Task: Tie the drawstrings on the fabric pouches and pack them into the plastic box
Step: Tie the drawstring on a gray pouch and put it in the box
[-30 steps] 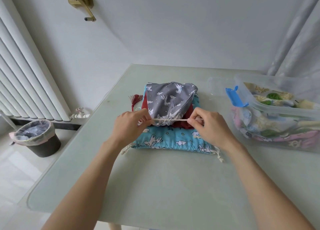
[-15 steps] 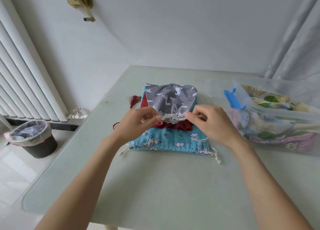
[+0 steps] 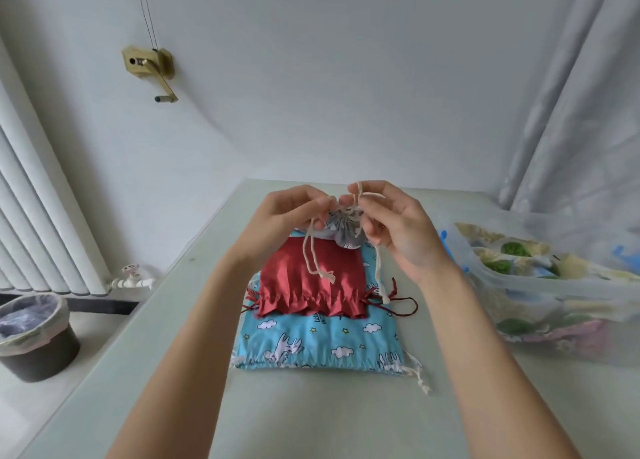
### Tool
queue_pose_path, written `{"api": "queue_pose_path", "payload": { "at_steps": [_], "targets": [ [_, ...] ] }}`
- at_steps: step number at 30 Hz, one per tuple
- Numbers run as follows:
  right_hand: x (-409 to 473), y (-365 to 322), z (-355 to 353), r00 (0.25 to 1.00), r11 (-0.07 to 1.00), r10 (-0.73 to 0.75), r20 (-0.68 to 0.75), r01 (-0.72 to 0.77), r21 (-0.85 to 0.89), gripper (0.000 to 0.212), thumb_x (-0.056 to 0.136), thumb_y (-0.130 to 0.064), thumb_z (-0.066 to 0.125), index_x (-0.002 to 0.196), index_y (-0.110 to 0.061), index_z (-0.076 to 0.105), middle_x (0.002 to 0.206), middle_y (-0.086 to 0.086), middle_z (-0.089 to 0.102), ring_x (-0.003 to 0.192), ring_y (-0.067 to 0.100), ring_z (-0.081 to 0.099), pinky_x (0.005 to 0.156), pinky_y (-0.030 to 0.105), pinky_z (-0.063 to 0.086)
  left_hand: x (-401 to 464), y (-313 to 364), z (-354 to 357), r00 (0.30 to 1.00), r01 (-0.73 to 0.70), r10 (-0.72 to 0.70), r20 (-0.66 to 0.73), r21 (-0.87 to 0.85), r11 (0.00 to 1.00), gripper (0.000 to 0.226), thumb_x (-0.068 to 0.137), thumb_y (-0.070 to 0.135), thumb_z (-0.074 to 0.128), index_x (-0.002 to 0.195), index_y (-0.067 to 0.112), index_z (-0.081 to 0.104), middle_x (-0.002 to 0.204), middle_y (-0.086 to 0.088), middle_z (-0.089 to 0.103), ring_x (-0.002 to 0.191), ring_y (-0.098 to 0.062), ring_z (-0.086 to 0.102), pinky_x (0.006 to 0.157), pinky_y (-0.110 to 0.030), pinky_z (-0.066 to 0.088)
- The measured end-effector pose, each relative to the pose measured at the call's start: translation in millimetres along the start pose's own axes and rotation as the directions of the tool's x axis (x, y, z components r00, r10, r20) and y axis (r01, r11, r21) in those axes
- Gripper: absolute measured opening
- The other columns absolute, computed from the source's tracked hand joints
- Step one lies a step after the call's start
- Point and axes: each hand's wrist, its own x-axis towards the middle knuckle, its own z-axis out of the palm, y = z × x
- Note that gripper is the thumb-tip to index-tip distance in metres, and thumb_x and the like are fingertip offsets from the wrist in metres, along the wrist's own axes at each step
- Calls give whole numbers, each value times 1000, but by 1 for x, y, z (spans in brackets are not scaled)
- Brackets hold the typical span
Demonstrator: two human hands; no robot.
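A grey patterned pouch hangs in the air above the table, its mouth gathered tight. My left hand pinches its cream drawstring on the left, and my right hand pinches the drawstring on the right. Loose cord ends dangle below both hands. A red pouch lies flat on a blue cloud-print pouch on the table. The clear plastic box at the right holds several packed pouches.
A radiator lines the left wall, with a lined waste bin on the floor below it. A brass crank fitting is mounted on the wall. Curtains hang at the back right.
Both hands have lifted the grey pouch off the stack and up into the air, uncovering the red pouch. The camera has tilted so the table sits lower in view.
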Motion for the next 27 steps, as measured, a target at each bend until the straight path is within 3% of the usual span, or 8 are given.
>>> {"api": "queue_pose_path", "payload": {
  "at_steps": [3,7,11,14,17,21,24,27],
  "targets": [
    [1,6,-3,999,985,6,-37,-12,-170,13,93,-6,52,98,-13,61,70,-1,68,42,6,43,40,17,33,-7,0,-2,997,11,-11,70,6,1000,16,84,18,58,91,6,66,70,8,67,73,-10,63,76,-20,49],
    [5,23,-6,994,921,75,-74,-97,-377,10,92,-16,57,97,-14,49,67,-1,68,46,11,52,40,19,35,-16,-10,-6,992,58,-67,111,80,995,11,80,18,63,86,12,70,75,7,71,74,-8,65,75,-18,49],
    [8,38,-13,988,810,122,-91,-152,-566,10,92,-19,58,88,-11,61,70,-4,70,52,13,58,43,15,35,-13,-13,-15,984,95,-117,137,157,983,11,80,26,68,74,17,73,74,-16,67,73,-17,63,75,-20,48],
    [11,46,-15,984,765,133,-116,-176,-619,12,92,-19,58,85,-10,63,71,-4,70,51,7,57,46,8,36,-7,-9,-20,990,54,-67,127,103,993,16,83,27,67,69,25,72,74,-8,69,75,-11,64,74,-18,47],
    [12,53,-12,980,761,134,-147,-196,-619,13,93,-19,56,81,-15,61,68,-5,69,49,4,55,47,8,36,0,-9,-15,997,28,-31,74,44,999,15,83,22,65,72,27,74,78,0,72,83,-8,66,76,-16,48],
    [13,51,-7,972,875,146,-183,-214,-434,14,94,-18,54,90,-6,59,68,-1,65,46,5,47,44,11,36,5,-16,-1,989,21,-29,148,53,998,28,81,16,60,108,18,66,77,4,73,76,-10,67,77,-21,51],
    [13,44,-2,970,938,157,-185,-205,-281,14,95,-17,52,87,-6,58,66,1,60,46,7,40,41,14,30,9,-19,3,980,6,-47,193,210,978,39,86,11,60,123,22,57,82,-2,73,77,-11,68,74,-17,49],
    [12,39,-1,977,970,178,-118,-194,-147,16,94,-11,51,78,-12,55,63,-1,54,48,8,35,41,16,24,10,-19,1,975,-54,-46,217,435,899,38,90,15,59,123,33,51,83,-1,74,79,-7,69,79,-20,53]
  ]
}}
